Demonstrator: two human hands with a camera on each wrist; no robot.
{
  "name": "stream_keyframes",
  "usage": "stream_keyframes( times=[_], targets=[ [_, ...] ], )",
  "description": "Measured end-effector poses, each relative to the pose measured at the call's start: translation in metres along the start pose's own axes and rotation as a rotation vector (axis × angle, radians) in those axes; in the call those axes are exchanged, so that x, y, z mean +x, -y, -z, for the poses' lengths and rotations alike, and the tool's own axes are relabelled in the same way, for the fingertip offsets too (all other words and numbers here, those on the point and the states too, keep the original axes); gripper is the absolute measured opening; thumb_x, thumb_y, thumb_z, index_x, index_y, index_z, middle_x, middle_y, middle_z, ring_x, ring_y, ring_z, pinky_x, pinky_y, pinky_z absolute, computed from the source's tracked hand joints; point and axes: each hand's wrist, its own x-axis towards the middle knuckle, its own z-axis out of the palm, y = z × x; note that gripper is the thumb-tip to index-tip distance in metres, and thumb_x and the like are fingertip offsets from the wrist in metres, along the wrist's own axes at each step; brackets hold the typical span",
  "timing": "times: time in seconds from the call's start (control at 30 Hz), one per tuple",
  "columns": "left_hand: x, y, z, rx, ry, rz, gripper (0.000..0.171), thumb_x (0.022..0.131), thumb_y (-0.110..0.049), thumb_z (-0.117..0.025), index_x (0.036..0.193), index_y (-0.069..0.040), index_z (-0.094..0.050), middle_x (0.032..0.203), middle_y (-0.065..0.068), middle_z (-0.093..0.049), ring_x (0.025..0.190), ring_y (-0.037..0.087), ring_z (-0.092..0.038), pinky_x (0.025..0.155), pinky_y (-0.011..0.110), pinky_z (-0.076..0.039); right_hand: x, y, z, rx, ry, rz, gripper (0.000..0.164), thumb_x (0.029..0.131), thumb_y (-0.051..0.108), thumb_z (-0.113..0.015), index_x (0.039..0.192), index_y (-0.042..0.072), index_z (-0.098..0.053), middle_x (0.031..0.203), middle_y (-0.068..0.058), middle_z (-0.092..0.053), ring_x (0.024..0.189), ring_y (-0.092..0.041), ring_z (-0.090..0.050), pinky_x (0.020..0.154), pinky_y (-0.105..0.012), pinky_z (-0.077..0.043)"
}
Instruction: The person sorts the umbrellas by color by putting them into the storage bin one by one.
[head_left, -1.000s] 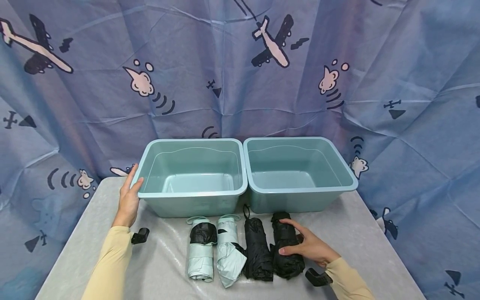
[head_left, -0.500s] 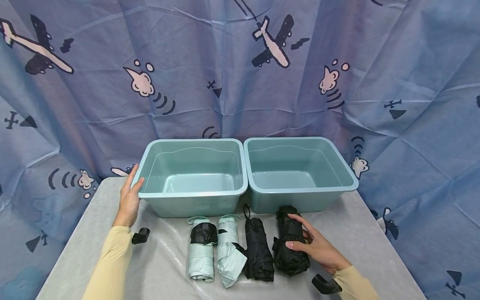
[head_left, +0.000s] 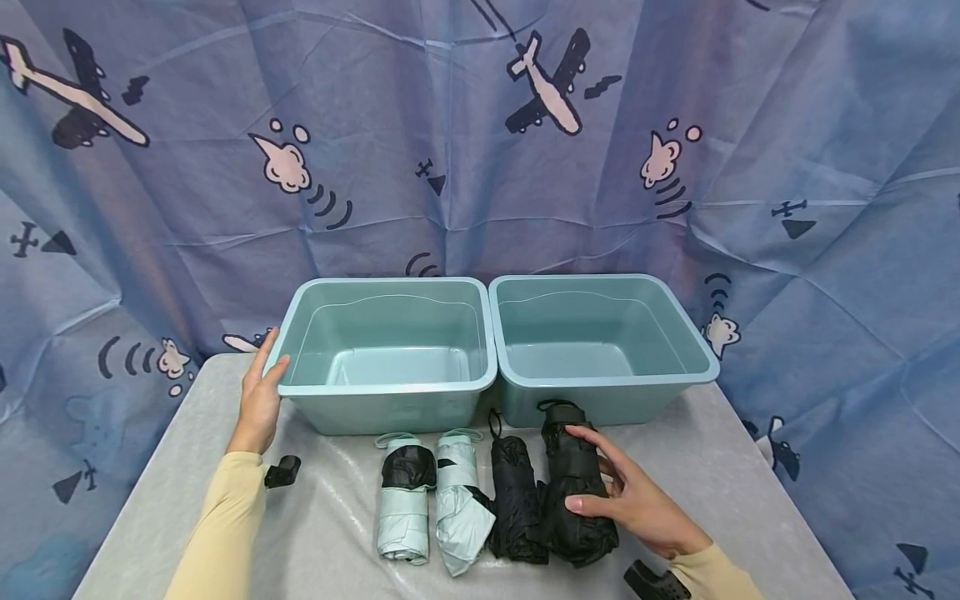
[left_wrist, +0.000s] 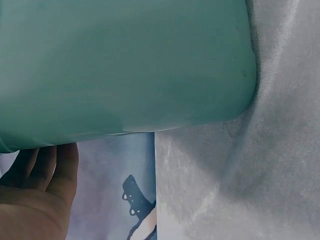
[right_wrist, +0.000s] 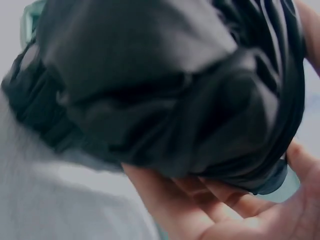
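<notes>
My right hand (head_left: 637, 500) grips a rolled black folding umbrella (head_left: 577, 479), thumb on its near side. The umbrella's dark bunched cloth (right_wrist: 165, 100) fills the right wrist view. To its left lies a thinner black folding umbrella (head_left: 516, 500) with a wrist loop. Further left are two pale mint folding umbrellas, one with a wide black band (head_left: 405, 500) and one with a loose cloth end (head_left: 459, 504). My left hand (head_left: 258, 400) touches the left end of the left green bin (head_left: 390, 408) with extended fingers. Its fingers (left_wrist: 62, 170) meet the bin below in the left wrist view.
A second green bin (head_left: 600, 400) stands close against the right side of the first, at the back of the grey-covered table (head_left: 330, 533). Nothing shows inside either bin. A blue curtain (head_left: 480, 167) printed with planes hangs behind the table.
The right hand has shifted slightly right and turned the gripped black umbrella, which moved right, then back left, its loop end now showing. The left hand stays in place.
</notes>
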Motion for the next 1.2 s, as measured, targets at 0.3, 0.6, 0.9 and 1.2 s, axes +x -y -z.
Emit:
stream_keyframes(
  times=[0.3, 0.6, 0.9, 1.2],
  targets=[
    [-0.001, 0.0, 0.0, 0.002, -0.002, -0.008, 0.059, 0.111, -0.022, -0.038, 0.165, -0.025, -0.015, 0.17, 0.004, -0.013, 0.15, 0.028, -0.023, 0.119, 0.047, -0.024, 0.001, 0.03, -0.019, -0.029, 0.122, 0.171, 0.085, 0.089, 0.012, -0.08, 0.158, 0.029, -0.034, 0.161, -0.016, -0.025, 0.132, -0.041, -0.04, 0.098, -0.04, -0.045],
    [0.0, 0.001, 0.001, -0.001, 0.01, -0.015, 0.059, 0.111, -0.023, -0.039, 0.165, -0.025, -0.015, 0.17, 0.003, -0.013, 0.15, 0.028, -0.023, 0.117, 0.038, -0.029, 0.017, 0.053, -0.041, 0.074, 0.245, 0.237, 0.09, 0.086, 0.005, -0.081, 0.158, 0.025, -0.033, 0.142, -0.024, -0.047, 0.117, -0.04, -0.059, 0.091, -0.043, -0.056],
    [0.0, 0.001, 0.001, -0.001, 0.002, -0.014, 0.058, 0.111, -0.023, -0.039, 0.165, -0.026, -0.016, 0.169, 0.003, -0.013, 0.15, 0.029, -0.023, 0.119, 0.044, -0.026, 0.036, 0.082, -0.061, 0.104, 0.306, 0.255, 0.091, 0.085, 0.005, -0.083, 0.158, 0.03, -0.034, 0.139, -0.023, -0.051, 0.112, -0.038, -0.063, 0.09, -0.047, -0.056],
    [0.0, 0.001, 0.0, -0.004, -0.004, -0.021, 0.058, 0.111, -0.022, -0.039, 0.165, -0.024, -0.017, 0.169, 0.003, -0.013, 0.151, 0.028, -0.023, 0.119, 0.044, -0.026, 0.063, 0.107, -0.081, 0.104, 0.341, 0.293, 0.088, 0.086, 0.006, -0.081, 0.158, 0.031, -0.036, 0.136, -0.022, -0.052, 0.105, -0.036, -0.066, 0.085, -0.045, -0.057]
  ],
)
